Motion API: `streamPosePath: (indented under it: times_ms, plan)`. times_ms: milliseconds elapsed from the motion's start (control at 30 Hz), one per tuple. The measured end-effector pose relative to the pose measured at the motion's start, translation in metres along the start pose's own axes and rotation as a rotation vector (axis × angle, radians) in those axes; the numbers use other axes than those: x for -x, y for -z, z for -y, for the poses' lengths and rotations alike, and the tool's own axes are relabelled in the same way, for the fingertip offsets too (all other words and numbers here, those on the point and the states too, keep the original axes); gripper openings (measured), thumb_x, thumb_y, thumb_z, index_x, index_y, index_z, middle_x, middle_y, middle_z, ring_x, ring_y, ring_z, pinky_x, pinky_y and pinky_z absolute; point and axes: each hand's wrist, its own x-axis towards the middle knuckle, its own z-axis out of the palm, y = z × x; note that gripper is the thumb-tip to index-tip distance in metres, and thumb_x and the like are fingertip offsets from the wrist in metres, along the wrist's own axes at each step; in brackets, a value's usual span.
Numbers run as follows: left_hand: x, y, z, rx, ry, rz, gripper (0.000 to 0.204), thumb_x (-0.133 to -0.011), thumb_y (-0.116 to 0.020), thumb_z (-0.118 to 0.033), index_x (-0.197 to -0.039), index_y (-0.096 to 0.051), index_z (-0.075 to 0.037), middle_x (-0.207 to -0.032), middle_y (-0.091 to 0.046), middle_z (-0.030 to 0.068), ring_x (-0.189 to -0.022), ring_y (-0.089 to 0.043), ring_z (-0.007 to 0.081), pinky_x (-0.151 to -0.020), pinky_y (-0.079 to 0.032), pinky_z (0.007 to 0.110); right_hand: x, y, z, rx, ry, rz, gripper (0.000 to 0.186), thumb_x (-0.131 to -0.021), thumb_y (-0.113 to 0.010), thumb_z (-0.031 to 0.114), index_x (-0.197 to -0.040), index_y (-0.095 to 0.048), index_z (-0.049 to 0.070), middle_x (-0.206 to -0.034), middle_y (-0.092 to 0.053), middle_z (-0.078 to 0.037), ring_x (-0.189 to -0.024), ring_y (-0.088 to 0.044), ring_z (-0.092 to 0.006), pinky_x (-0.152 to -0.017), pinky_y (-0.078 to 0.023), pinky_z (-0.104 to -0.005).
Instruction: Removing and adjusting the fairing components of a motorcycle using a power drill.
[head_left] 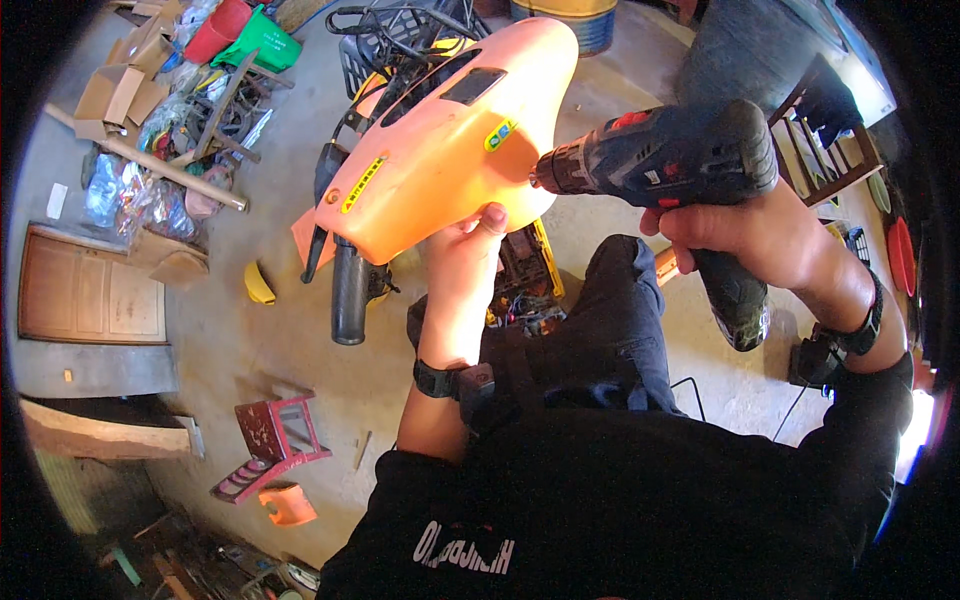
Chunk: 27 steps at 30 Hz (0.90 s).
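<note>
An orange plastic vehicle fairing (440, 175) is raised in front of the person, with one black handlebar grip (348, 295) and one brake lever (317, 250) jutting out on its left. It bears two stickers and two dark openings. The left hand (462, 250) is at its lower edge, thumb laid on the outer face; the other fingers are hidden behind it, so I cannot tell whether they are clamped. The right hand (745, 235) has its fingers wrapped around the handle of one cordless drill (665, 152), whose tip is at the fairing's right edge, contact unclear.

Below the fairing, partly blocked by the left forearm and a trouser leg, is one yellow-edged case (547, 258) holding a jumble of small dark parts. One black basket (360, 60) sits behind the fairing, partly covered by cables.

On the floor at left lie one yellow curved piece (259, 284), one maroon stool (280, 440) tipped over, and one orange plastic piece (287, 505). Farther off, two buckets, a red one (216, 32) and a green one (257, 42), stand by open cardboard boxes (108, 98) and heaped plastic bags (103, 190), with one long pole (150, 158) lying across the heap's near side
</note>
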Motion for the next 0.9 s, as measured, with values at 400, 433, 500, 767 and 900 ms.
streamPosePath:
  times_ms: [400, 433, 500, 767, 900]
  plan:
    - [-0.001, 0.011, 0.011, -0.036, -0.029, -0.010, 0.052, -0.090, -0.071, -0.022, -0.130, -0.051, 0.002, -0.122, -0.061, 0.0074, -0.112, -0.056, 0.0155, -0.102, -0.040, 0.033, -0.001, -0.003, 0.020, 0.057, 0.043, 0.008, 0.034, -0.084, -0.067, 0.002, -0.117, -0.061, 0.002, -0.093, -0.069, -0.008, -0.074, -0.064, -0.0139, -0.068, -0.054, -0.0293]
    - [-0.001, 0.008, 0.009, 0.038, -0.015, -0.018, 0.054, -0.088, -0.073, -0.022, -0.131, -0.050, 0.002, -0.119, -0.060, 0.0058, -0.108, -0.055, 0.0143, -0.101, -0.040, 0.032, -0.004, 0.000, 0.018, 0.167, 0.167, 0.053, 0.037, -0.083, -0.068, 0.001, -0.120, -0.060, 0.004, -0.095, -0.068, -0.008, -0.077, -0.064, -0.0135, -0.070, -0.054, -0.0297]
    - [-0.001, 0.008, 0.011, 0.110, 0.006, -0.024, 0.057, -0.086, -0.076, -0.022, -0.131, -0.050, 0.001, -0.116, -0.060, 0.0042, -0.105, -0.055, 0.0131, -0.100, -0.041, 0.032, -0.012, 0.004, 0.018, 0.273, 0.287, 0.098, 0.040, -0.083, -0.068, 0.000, -0.122, -0.059, 0.005, -0.097, -0.068, -0.008, -0.080, -0.064, -0.0131, -0.072, -0.054, -0.0301]
    - [-0.004, 0.012, 0.011, 0.087, 0.039, -0.057, 0.063, -0.086, -0.075, -0.015, -0.138, -0.043, 0.000, -0.127, -0.056, 0.0057, -0.115, -0.052, 0.0159, -0.105, -0.037, 0.034, -0.015, -0.003, 0.039, 0.341, 0.123, 0.058, 0.032, -0.082, -0.069, 0.005, -0.113, -0.062, 0.004, -0.087, -0.066, -0.005, -0.075, -0.063, -0.0128, -0.070, -0.052, -0.0296]
    - [-0.002, 0.010, 0.009, 0.078, 0.116, -0.056, 0.063, -0.087, -0.073, -0.016, -0.140, -0.041, -0.001, -0.134, -0.054, 0.0095, -0.124, -0.051, 0.0198, -0.108, -0.036, 0.036, -0.012, -0.005, 0.042, 0.465, -0.018, -0.044, 0.024, -0.082, -0.071, 0.012, -0.102, -0.063, 0.002, -0.077, -0.065, -0.004, -0.063, -0.063, -0.0131, -0.062, -0.051, -0.0296]
